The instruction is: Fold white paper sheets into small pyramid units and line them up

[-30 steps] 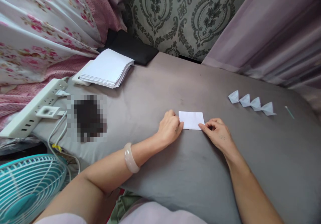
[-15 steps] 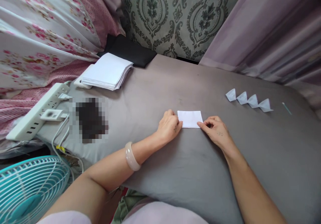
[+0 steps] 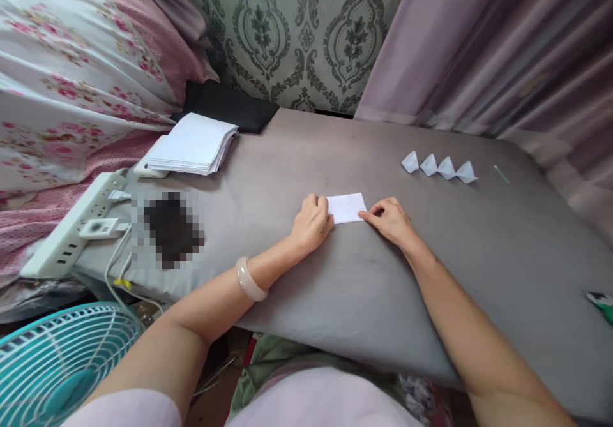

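White paper (image 3: 345,208) lies on grey cloth (image 3: 364,286), left hand (image 3: 310,224) grasping its left edge, right hand (image 3: 393,221) pinching its near right corner.

Two hands (image 3: 313,223) (image 3: 389,220) holding folded white paper (image 3: 345,208), grey cloth surface (image 3: 364,286), four pointed paper shapes (image 3: 446,168) beyond

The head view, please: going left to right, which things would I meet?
Power strip, stack of white paper, pale bracelet, left hand, small white paper, right hand, row of four folded papers, thin stick.
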`<state>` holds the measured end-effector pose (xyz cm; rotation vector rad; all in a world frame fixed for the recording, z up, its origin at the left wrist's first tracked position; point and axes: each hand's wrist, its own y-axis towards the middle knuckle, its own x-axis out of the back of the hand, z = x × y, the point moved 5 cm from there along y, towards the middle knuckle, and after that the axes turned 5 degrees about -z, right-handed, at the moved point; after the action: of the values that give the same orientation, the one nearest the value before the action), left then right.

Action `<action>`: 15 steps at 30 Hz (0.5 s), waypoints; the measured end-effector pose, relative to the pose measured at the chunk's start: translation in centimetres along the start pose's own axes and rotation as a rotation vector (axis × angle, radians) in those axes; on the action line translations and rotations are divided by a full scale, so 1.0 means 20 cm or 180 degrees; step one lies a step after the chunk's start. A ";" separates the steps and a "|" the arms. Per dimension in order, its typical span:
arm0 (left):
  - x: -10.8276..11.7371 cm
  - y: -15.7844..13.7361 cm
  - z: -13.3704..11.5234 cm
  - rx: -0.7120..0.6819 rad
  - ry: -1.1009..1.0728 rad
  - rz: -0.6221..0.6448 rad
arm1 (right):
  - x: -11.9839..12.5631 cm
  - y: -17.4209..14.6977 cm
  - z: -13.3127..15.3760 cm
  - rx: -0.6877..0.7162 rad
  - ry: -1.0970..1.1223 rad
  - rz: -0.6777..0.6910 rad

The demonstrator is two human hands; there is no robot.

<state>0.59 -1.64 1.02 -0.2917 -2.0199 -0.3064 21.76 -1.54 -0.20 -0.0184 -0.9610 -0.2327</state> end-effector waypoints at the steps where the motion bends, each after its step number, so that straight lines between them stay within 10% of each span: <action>1: 0.00 0.00 -0.01 -0.0144 0.0095 -0.0024 | 0.01 0.00 0.00 0.0010 0.0022 -0.0010; 8: 0.00 -0.02 -0.12 -0.1491 0.0609 0.0154 | 0.03 -0.02 0.00 0.0299 0.0097 -0.0147; 15: 0.02 -0.09 -0.18 -0.1421 0.0790 0.0317 | -0.06 -0.26 0.32 0.1553 -0.0524 -0.0079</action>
<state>2.88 -4.52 2.75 -0.5993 -1.6714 -0.6974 14.86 -5.68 2.00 0.4276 -1.1620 -0.0144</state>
